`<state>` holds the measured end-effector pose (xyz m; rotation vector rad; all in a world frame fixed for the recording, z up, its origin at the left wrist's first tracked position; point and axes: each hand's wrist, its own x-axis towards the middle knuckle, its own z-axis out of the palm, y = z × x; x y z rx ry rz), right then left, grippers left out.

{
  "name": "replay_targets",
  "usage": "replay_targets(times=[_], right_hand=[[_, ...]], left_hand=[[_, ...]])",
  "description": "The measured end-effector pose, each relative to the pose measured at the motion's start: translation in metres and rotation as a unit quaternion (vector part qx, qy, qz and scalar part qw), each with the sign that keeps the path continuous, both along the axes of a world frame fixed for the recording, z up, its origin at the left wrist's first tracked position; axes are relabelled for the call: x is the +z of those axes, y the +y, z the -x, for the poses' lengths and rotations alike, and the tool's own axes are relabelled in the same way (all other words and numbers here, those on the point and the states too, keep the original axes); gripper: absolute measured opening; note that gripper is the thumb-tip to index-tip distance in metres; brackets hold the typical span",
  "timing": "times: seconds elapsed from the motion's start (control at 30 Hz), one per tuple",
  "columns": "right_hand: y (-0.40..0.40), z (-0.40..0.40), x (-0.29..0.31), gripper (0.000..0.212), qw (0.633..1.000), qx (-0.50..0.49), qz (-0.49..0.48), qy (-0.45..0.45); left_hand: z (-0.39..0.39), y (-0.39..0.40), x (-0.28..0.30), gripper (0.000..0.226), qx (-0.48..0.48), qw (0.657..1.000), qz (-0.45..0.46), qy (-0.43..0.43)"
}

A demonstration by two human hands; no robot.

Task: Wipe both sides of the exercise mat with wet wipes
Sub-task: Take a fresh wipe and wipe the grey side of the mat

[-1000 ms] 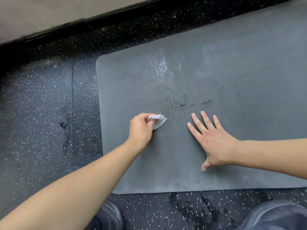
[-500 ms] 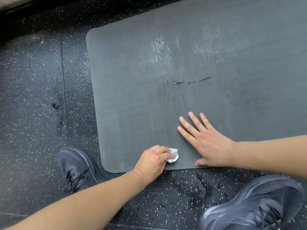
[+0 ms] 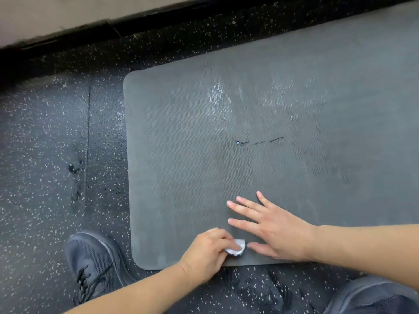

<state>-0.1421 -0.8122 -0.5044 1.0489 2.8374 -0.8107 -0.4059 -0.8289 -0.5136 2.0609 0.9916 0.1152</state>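
A grey ribbed exercise mat [image 3: 181, 155] lies flat on the speckled floor, with a thin dark tear [image 3: 259, 142] near its middle and shiny wet streaks [image 3: 218, 98] farther back. My left hand [image 3: 207, 252] is closed on a small crumpled white wet wipe [image 3: 237, 248], pressing it on the mat near the front edge. My right hand [image 3: 272, 227] rests flat on the mat just right of the wipe, fingers spread and pointing left.
Black rubber flooring with white flecks [image 3: 45, 155] surrounds the mat. A dark baseboard [image 3: 90, 30] and pale wall run along the back. My dark sneaker [image 3: 95, 266] stands left of the mat's front corner; the other shoe [image 3: 374, 298] shows at bottom right.
My left hand dragged the wipe from mid-mat back to the front edge and stays there. My right hand shifted slightly, its fingers more spread.
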Motion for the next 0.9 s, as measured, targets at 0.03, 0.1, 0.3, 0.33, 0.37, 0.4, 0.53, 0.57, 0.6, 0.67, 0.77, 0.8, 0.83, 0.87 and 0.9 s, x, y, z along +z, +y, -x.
replay_targets(times=[0.03, 0.1, 0.3, 0.33, 0.37, 0.4, 0.53, 0.57, 0.6, 0.67, 0.77, 0.8, 0.83, 0.87, 0.9], right_hand=[[0.015, -0.003, 0.003, 0.069, 0.998, -0.022, 0.016, 0.063], [0.054, -0.008, 0.012, 0.072, 0.99, -0.059, 0.033, 0.125], [0.197, -0.027, 0.046, 0.146, 0.95, -0.259, 0.069, -0.162], [0.214, -0.035, 0.048, 0.155, 0.931, -0.284, 0.082, -0.216], [0.227, -0.043, 0.048, 0.162, 0.918, -0.293, 0.093, -0.252], [0.235, -0.05, 0.046, 0.166, 0.91, -0.292, 0.108, -0.275], [0.24, -0.057, 0.033, 0.169, 0.901, -0.276, 0.141, -0.302], [0.241, -0.057, 0.031, 0.169, 0.902, -0.273, 0.143, -0.302], [0.241, -0.058, 0.03, 0.169, 0.902, -0.274, 0.145, -0.3], [0.242, -0.059, 0.028, 0.169, 0.902, -0.275, 0.149, -0.297], [0.244, -0.059, 0.026, 0.169, 0.902, -0.272, 0.15, -0.301], [0.244, -0.059, 0.026, 0.169, 0.901, -0.269, 0.151, -0.305], [0.243, -0.059, 0.026, 0.169, 0.901, -0.267, 0.152, -0.308], [0.243, -0.059, 0.027, 0.169, 0.901, -0.266, 0.151, -0.309], [0.244, -0.059, 0.028, 0.169, 0.901, -0.265, 0.152, -0.309]], left_hand=[[-0.009, 0.011, 0.007, 0.026, 0.088, 0.995, 0.045, -0.025], [-0.032, 0.049, 0.025, 0.02, 0.29, 0.941, 0.148, -0.09], [-0.055, 0.262, 0.035, 0.011, 0.559, 0.772, 0.186, -0.24], [-0.054, 0.297, 0.035, 0.013, 0.57, 0.776, 0.151, -0.224], [-0.054, 0.331, 0.035, 0.014, 0.578, 0.782, 0.118, -0.203], [-0.056, 0.36, 0.037, 0.017, 0.578, 0.79, 0.09, -0.183], [-0.072, 0.445, 0.031, 0.036, 0.529, 0.845, -0.016, -0.068], [-0.077, 0.455, 0.025, 0.033, 0.509, 0.859, -0.034, -0.039], [-0.083, 0.462, 0.02, 0.03, 0.479, 0.876, -0.049, -0.013], [-0.096, 0.462, 0.009, 0.024, 0.399, 0.912, -0.092, 0.039], [-0.104, 0.44, -0.001, 0.018, 0.271, 0.944, -0.174, 0.072], [-0.102, 0.427, -0.003, 0.019, 0.222, 0.953, -0.19, 0.076], [-0.098, 0.409, -0.006, 0.02, 0.17, 0.962, -0.2, 0.076], [-0.092, 0.39, -0.009, 0.021, 0.123, 0.969, -0.201, 0.074], [-0.085, 0.368, -0.013, 0.022, 0.082, 0.974, -0.202, 0.065]])
